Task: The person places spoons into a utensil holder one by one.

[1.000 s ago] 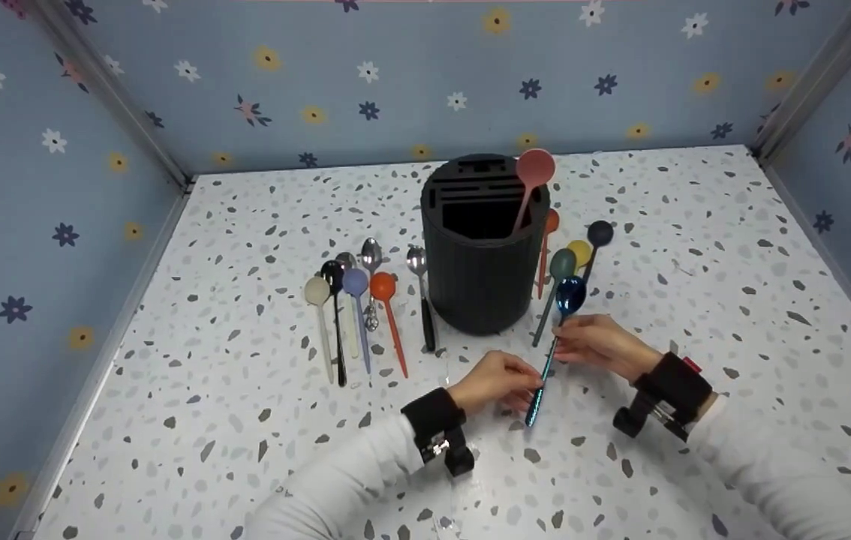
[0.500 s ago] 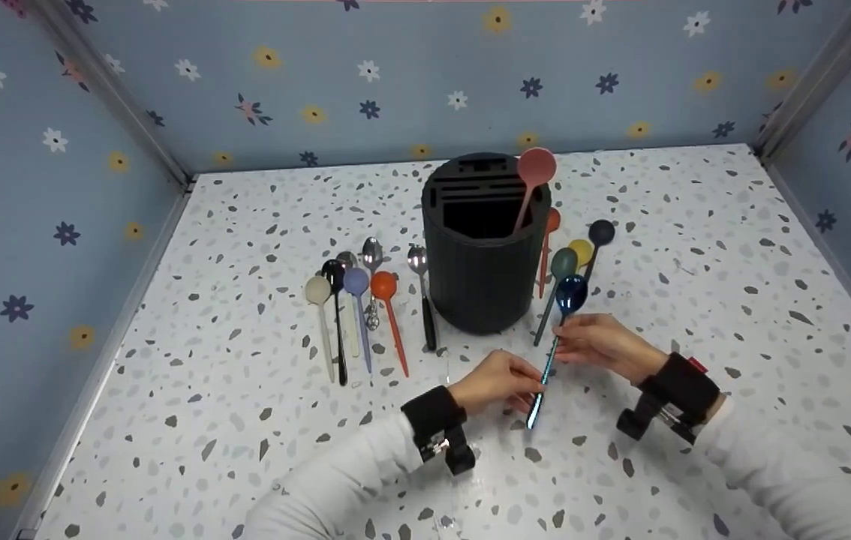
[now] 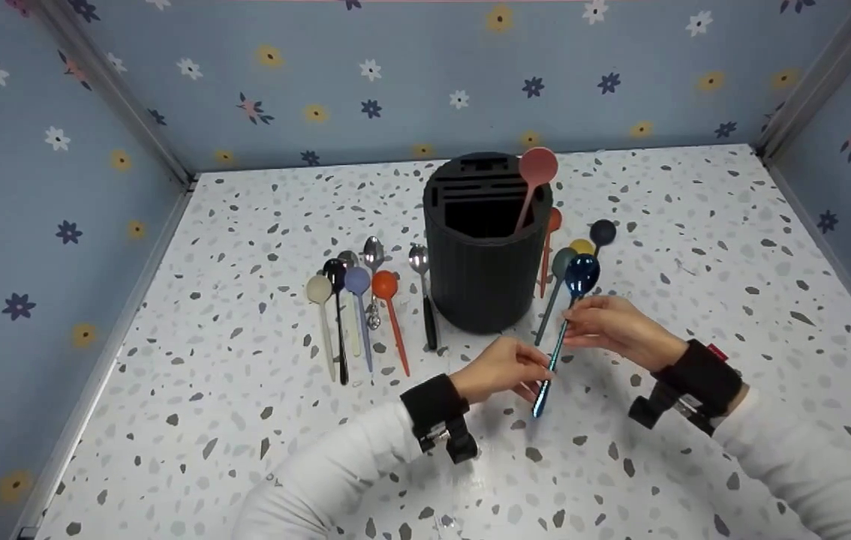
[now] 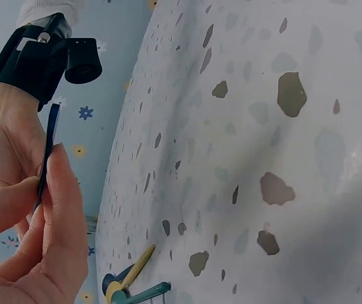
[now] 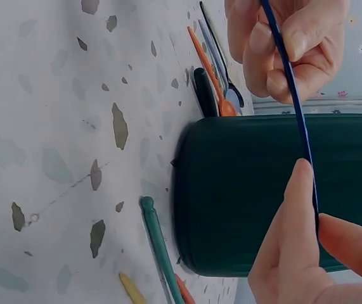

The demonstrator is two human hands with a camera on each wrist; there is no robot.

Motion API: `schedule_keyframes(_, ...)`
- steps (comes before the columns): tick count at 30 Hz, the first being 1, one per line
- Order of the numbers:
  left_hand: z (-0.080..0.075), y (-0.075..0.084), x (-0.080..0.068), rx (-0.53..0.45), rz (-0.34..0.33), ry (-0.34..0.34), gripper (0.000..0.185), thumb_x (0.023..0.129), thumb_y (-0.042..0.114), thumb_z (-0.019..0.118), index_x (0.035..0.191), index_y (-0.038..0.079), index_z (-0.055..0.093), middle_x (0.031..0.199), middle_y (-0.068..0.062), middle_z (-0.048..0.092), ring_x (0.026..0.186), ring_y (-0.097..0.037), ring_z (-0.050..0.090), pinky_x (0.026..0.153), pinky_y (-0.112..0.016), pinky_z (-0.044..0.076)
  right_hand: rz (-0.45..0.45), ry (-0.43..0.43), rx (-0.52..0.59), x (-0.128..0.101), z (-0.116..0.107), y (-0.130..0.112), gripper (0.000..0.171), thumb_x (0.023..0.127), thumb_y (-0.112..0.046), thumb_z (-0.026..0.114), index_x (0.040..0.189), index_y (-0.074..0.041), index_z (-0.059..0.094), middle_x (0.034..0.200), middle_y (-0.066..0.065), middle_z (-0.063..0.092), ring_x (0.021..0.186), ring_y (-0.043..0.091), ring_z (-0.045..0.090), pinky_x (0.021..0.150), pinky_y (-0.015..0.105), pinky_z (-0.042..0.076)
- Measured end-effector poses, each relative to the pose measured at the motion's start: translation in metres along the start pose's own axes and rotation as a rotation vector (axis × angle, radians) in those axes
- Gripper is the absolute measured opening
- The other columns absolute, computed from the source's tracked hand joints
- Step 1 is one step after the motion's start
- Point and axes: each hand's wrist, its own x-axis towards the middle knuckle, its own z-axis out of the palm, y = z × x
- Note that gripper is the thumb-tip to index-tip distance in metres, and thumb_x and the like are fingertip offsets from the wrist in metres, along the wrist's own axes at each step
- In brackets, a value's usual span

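A shiny blue metal spoon [image 3: 582,274] slants in front of the dark holder [image 3: 482,289], bowl away from the person. My left hand [image 3: 502,370] pinches its handle near the lower end. Just below the bowl, my right hand [image 3: 624,330] pinches the neck between thumb and fingers. In the right wrist view the thin blue handle [image 5: 302,136] runs between both hands' fingertips, edge-on and clear of the table. A green spoon [image 3: 562,266] and a yellow spoon [image 3: 581,246] lie partly behind the blue bowl. One pink spoon [image 3: 538,166] stands bowl-up in the holder's front opening.
Left of the holder lie several spoons, among them a beige spoon [image 3: 319,289], a purple spoon [image 3: 357,280], an orange spoon [image 3: 385,284] and a black-handled spoon [image 3: 419,259]. On its right are a red-orange spoon [image 3: 554,219] and a dark spoon [image 3: 603,232]. Flowered walls border the speckled table [image 3: 193,390].
Both hands have shifted slightly forward and to the right, carrying the blue spoon with them. Its bowl now covers more of the yellow spoon. The holder and the lying spoons have stayed put.
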Motion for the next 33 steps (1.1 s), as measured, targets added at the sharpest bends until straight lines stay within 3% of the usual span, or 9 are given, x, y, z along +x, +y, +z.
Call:
schedule_keyframes(6, 0.0, 0.015, -0.005, 0.03, 0.039, -0.009, 0.017, 0.082, -0.003, 0.058, 0.096, -0.012, 0.058, 0.07, -0.002, 0.057, 0.052, -0.01, 0.053, 0.055, -0.026, 0.055, -0.031, 0.013, -0.02, -0.008, 0.001, -0.018, 0.012, 0.089, -0.01, 0.053, 0.092, 0.0, 0.047, 0.086, 0.007, 0.054, 0.078, 0.017, 0.061, 0.082, 0.03, 0.051)
schedule_keyframes(14, -0.002, 0.03, -0.009, 0.075, 0.097, -0.012, 0.016, 0.083, -0.003, 0.057, 0.095, -0.013, 0.058, 0.078, -0.013, 0.061, 0.052, -0.01, 0.053, 0.056, -0.028, 0.056, -0.06, 0.037, -0.083, -0.016, 0.004, -0.036, 0.017, 0.088, -0.014, 0.055, 0.093, -0.001, 0.045, 0.084, 0.006, 0.054, 0.078, 0.015, 0.061, 0.083, 0.029, 0.051)
schedule_keyframes(22, -0.004, 0.042, -0.011, 0.115, 0.116, -0.01, 0.014, 0.084, -0.003, 0.056, 0.094, -0.013, 0.058, 0.071, -0.004, 0.057, 0.05, -0.01, 0.053, 0.05, -0.024, 0.053, -0.077, 0.045, -0.099, -0.019, 0.006, -0.049, 0.022, 0.088, -0.015, 0.056, 0.096, 0.001, 0.042, 0.088, 0.006, 0.052, 0.079, 0.015, 0.06, 0.084, 0.029, 0.05)
schedule_keyframes(33, -0.008, 0.058, -0.014, 0.166, 0.161, 0.001, 0.014, 0.084, -0.001, 0.056, 0.092, -0.012, 0.058, 0.068, -0.001, 0.053, 0.051, -0.009, 0.052, 0.055, -0.025, 0.055, -0.126, 0.04, -0.083, -0.023, 0.008, -0.067, 0.02, 0.087, -0.013, 0.057, 0.093, 0.001, 0.045, 0.086, 0.005, 0.053, 0.078, 0.016, 0.061, 0.083, 0.029, 0.051)
